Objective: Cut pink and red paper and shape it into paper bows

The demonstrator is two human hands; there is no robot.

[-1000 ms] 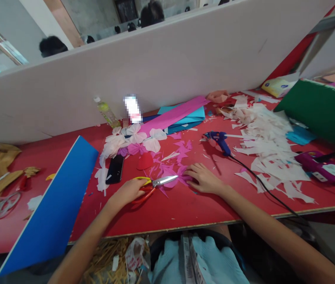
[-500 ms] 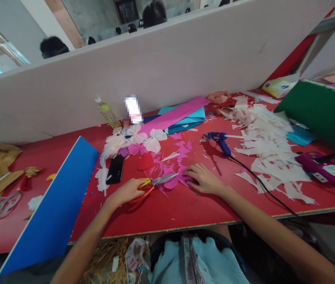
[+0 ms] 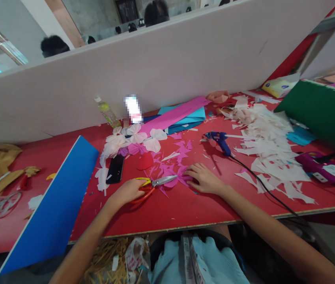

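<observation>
Left hand: fingers curled round red-handled scissors. Right hand: fingers spread on pink tissue paper. Red table's front edge near, 6 o'clock.

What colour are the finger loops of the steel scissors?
One yellow, one red, on the steel scissors in the left hand; best seen in the head view.

The scene is bright and quite evenly lit, and the light seems to come from above, so the red table shows only a soft pale glare. A small shadow lies beside the glue gun, and the scissors blade shines. The wide lens bends the white partition toward the edges, and one small far object is pixelated.
</observation>
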